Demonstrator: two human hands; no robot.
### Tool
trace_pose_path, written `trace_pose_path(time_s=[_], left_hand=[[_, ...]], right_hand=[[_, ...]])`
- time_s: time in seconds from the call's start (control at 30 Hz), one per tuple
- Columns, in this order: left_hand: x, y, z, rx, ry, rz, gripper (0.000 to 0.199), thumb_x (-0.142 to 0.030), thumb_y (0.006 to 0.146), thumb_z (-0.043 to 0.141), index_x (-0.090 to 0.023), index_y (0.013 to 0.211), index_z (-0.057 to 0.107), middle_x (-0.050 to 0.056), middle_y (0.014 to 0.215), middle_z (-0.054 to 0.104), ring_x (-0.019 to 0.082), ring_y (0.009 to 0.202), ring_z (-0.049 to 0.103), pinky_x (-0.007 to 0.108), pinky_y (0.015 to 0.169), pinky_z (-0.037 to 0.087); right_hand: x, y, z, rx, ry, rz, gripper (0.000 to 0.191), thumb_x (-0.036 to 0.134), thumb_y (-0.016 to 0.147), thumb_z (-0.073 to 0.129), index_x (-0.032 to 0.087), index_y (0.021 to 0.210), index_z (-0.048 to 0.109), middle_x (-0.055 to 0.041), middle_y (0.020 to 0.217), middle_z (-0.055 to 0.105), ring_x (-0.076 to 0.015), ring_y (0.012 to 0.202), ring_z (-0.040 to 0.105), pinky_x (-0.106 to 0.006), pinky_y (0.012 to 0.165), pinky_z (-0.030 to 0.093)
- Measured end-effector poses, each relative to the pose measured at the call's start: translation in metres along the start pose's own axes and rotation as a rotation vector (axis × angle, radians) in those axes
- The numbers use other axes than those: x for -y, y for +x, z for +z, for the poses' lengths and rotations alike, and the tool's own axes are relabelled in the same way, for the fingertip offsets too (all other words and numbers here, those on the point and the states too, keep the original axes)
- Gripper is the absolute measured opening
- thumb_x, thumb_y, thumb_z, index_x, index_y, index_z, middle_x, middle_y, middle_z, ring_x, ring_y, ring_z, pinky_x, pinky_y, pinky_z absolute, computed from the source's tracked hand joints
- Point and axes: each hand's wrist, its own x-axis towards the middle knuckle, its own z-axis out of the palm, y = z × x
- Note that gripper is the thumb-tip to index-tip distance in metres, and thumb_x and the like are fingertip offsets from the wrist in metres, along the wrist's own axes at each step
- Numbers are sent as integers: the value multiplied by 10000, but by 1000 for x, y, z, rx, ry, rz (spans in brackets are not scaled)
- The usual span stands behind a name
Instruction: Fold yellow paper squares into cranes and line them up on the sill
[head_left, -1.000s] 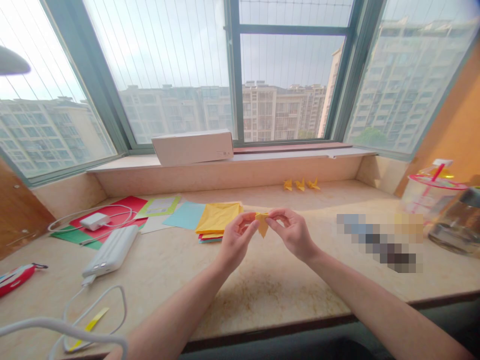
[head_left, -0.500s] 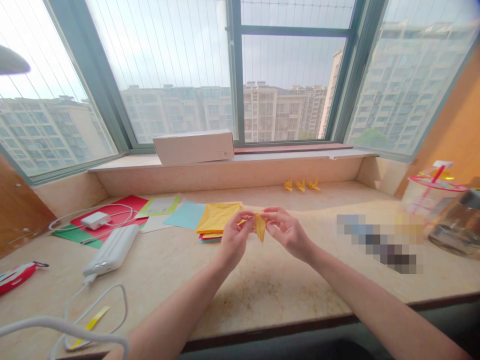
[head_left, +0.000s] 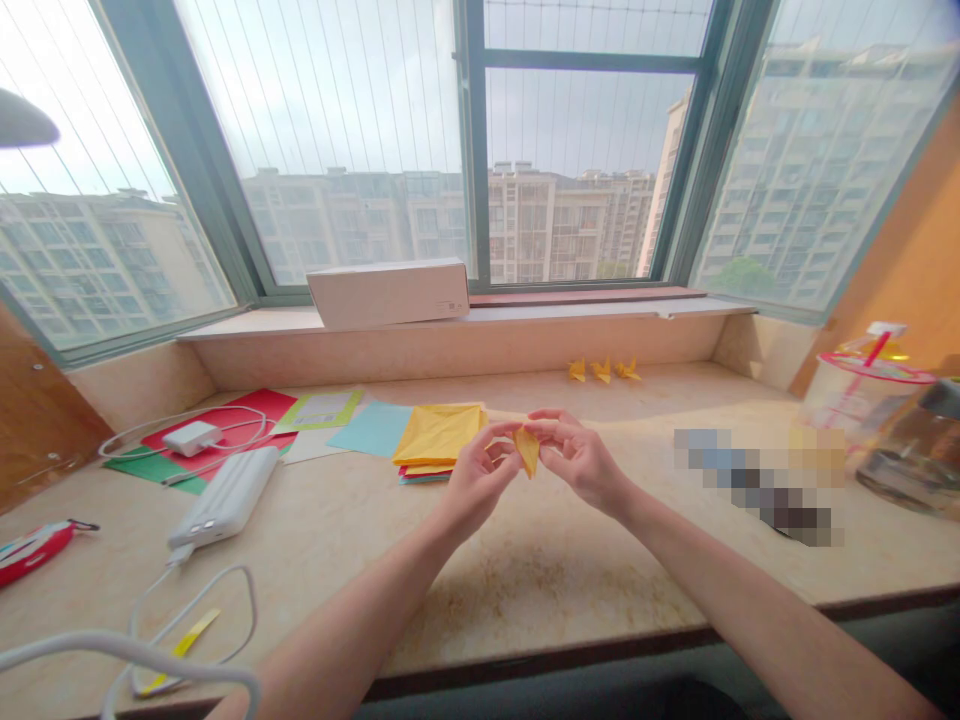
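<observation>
Paper (head_left: pixel 529 456), yellow, folded, pinched in left hand (head_left: pixel 481 466), fingers curled; right hand (head_left: pixel 581 460) gripping its opposite side

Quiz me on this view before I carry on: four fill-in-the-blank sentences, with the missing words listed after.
1. The left hand and right hand hold folded paper coloured ____.
2. The number of origami cranes lined up below the window is ____.
3. In the picture, the white power bank lies to the ____ of the paper stack.
4. The white charger plug rests on paper coloured ____.

Missing words: yellow; three; left; red
</observation>
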Motion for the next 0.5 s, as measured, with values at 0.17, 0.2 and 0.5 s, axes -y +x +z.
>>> trace_pose_path(time_s=[0.17, 0.2, 0.5], left_hand=[[2, 1, 2, -16, 10, 6, 285, -210, 781, 692, -204, 1062, 645, 53, 999, 679, 161, 876, 628, 256, 735, 504], [2, 1, 2, -21, 13, 4, 275, -200, 779, 686, -201, 1050, 643, 52, 991, 680, 162, 874, 631, 255, 729, 506], [-2, -1, 2, -28, 52, -5, 246, -248, 805, 696, -187, 1038, 649, 65, 988, 675, 171, 874, 642, 263, 719, 513]], right_hand=[[3, 0, -1, 14, -19, 12, 285, 225, 868, 612, 254, 1128, 725, -91, 1242, 552, -210, 1126, 597, -369, 974, 498], [3, 0, -2, 12, -23, 12, 284, 234, 869, 614, 255, 1128, 726, -91, 1239, 558, -214, 1134, 593, -372, 980, 495], [2, 2, 0, -48, 11, 44, 255, 378, 845, 690, 244, 1051, 759, -92, 1173, 601, -217, 1066, 620, -365, 916, 527]])
